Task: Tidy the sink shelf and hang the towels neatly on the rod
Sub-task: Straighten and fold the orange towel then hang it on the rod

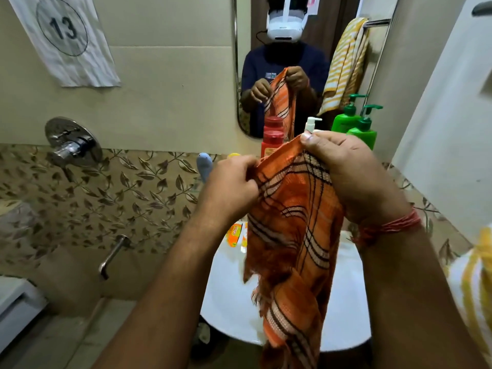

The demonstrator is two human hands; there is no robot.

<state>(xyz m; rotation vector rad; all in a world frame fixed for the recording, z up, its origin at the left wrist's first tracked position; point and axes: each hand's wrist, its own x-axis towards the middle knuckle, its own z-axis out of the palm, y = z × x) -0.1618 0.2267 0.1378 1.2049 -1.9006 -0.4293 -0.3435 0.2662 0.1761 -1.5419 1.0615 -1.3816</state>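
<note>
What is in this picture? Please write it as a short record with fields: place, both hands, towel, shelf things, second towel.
place: bathroom, white sink below a wall mirror
left hand: pinches the top edge of the orange checked towel
right hand: grips the same top edge, a little higher
towel state: hangs down over the sink, not on a rod
shelf things: red bottle, green pump bottle, white pump bottle
second towel: yellow striped towel at the right edge
</note>
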